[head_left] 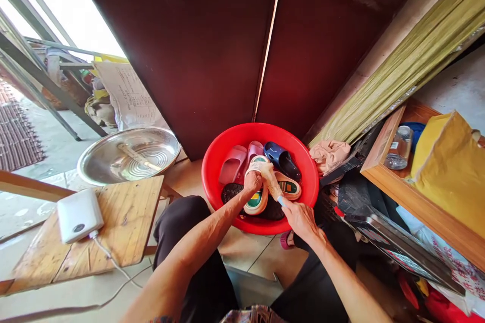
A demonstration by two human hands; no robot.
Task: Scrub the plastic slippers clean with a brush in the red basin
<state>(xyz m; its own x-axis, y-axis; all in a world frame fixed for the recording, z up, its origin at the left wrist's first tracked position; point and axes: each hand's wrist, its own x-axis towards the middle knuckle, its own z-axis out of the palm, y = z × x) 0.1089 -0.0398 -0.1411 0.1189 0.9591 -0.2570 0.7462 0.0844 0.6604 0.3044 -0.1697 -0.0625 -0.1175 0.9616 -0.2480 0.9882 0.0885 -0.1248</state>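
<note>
Over the basin [210,166], left hand [253,180] grips a shoe [256,200], right hand [301,218] clasps a brush [270,180]; brush pressure could twist a loosely held shoe free.

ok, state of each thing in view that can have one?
Left hand: closed on cream shoe
Right hand: closed on brush handle
Brush: bristle end at the cream shoe
Red basin: upright, holding footwear
Blue slide: lying in red basin
Metal basin: handled tool lying inside
White device: on wooden seat, cable plugged in
Dark panels: narrow bright gap between them
</note>
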